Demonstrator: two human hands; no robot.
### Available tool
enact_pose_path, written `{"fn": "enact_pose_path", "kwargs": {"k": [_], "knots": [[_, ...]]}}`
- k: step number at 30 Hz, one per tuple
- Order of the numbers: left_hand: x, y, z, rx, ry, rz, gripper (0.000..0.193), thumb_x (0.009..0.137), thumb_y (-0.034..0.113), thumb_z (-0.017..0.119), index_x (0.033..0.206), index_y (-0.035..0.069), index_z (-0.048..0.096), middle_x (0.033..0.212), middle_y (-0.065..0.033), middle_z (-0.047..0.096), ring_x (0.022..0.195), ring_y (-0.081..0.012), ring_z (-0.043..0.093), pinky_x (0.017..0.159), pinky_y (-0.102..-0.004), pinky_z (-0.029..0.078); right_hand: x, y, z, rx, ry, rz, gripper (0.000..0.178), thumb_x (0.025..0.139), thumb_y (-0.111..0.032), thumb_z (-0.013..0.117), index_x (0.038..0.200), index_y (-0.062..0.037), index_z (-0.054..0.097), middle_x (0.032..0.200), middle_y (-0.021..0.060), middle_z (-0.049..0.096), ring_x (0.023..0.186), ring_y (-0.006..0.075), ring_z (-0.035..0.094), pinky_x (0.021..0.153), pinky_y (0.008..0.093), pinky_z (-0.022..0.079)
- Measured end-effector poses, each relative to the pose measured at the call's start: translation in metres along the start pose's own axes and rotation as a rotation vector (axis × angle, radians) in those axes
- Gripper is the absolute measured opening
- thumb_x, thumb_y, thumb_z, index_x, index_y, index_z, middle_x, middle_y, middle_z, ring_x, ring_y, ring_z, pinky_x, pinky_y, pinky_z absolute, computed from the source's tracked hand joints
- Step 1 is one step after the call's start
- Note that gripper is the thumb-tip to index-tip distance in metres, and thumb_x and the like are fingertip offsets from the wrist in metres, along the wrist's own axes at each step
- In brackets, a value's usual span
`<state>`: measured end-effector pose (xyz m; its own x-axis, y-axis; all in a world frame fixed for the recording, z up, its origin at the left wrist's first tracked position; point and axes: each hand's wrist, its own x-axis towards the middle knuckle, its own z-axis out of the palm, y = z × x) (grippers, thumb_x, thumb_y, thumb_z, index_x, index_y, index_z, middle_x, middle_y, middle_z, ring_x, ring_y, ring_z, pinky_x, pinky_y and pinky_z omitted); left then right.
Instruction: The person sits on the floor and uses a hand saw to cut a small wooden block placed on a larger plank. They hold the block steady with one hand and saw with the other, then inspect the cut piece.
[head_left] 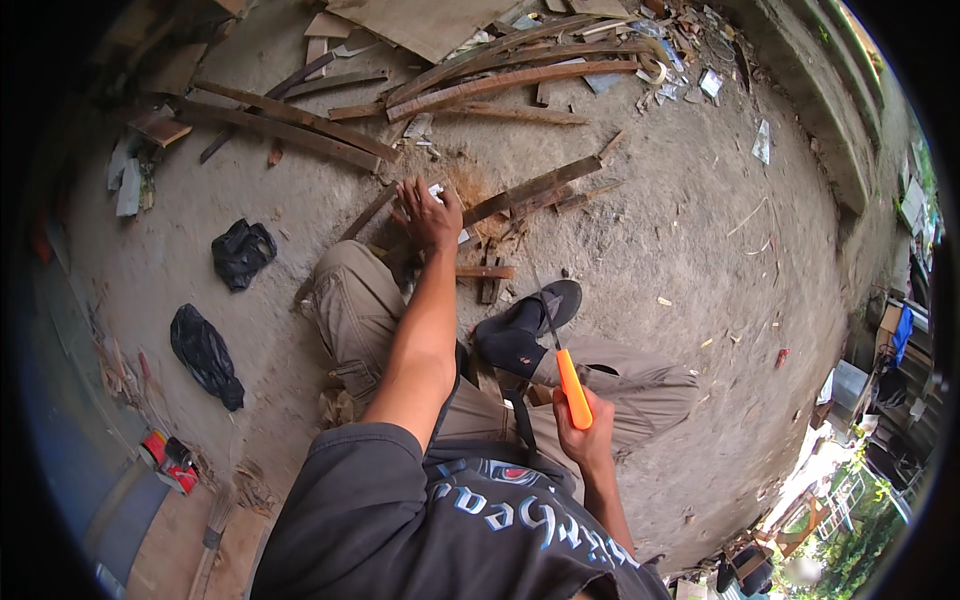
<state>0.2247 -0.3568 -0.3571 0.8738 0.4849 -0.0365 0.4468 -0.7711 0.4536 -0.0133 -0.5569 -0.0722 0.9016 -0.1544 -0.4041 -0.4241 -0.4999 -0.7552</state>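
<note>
My left hand reaches forward, fingers spread over the near end of a dark wooden plank; contact beneath the palm is hidden. A small white piece shows by its fingers. In my right hand, closed round the orange handle, is what looks like a handsaw. Its thin blade is seen nearly edge-on, pointing forward past my sandalled foot. Short wooden pieces lie crossed between my legs, below the plank. Brown sawdust lies on the ground beside my left hand.
Long wooden strips are piled ahead, with more boards at the left. Two black plastic bags lie left of my knee. A red box sits at the lower left. Scraps litter the far right, near a concrete ledge.
</note>
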Motion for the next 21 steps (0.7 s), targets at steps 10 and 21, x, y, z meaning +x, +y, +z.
{"fn": "enact_pose_path", "kwargs": {"k": [10, 21], "knots": [[0.004, 0.003, 0.026, 0.171, 0.099, -0.007, 0.057, 0.090, 0.032, 0.047, 0.143, 0.011, 0.046, 0.155, -0.0156, 0.036, 0.149, -0.0318, 0.023, 0.118, -0.0640, 0.006, 0.027, -0.016, 0.008, -0.013, -0.052, -0.025, 0.015, 0.086, -0.009, 0.069, 0.078, 0.0016, 0.061, 0.062, 0.0180, 0.059, 0.053, 0.0343, 0.061, 0.050, 0.0362, 0.045], [0.003, 0.007, 0.022, 0.176, 0.062, -0.035, 0.055, 0.088, 0.034, 0.050, 0.139, 0.012, 0.050, 0.147, -0.0106, 0.045, 0.145, -0.0308, 0.030, 0.117, -0.0644, 0.012, 0.044, -0.031, 0.000, -0.104, -0.160, 0.012, 0.013, 0.085, -0.009, 0.069, 0.081, 0.0017, 0.063, 0.060, 0.0192, 0.057, 0.052, 0.0351, 0.061, 0.049, 0.0372, 0.045]]}}
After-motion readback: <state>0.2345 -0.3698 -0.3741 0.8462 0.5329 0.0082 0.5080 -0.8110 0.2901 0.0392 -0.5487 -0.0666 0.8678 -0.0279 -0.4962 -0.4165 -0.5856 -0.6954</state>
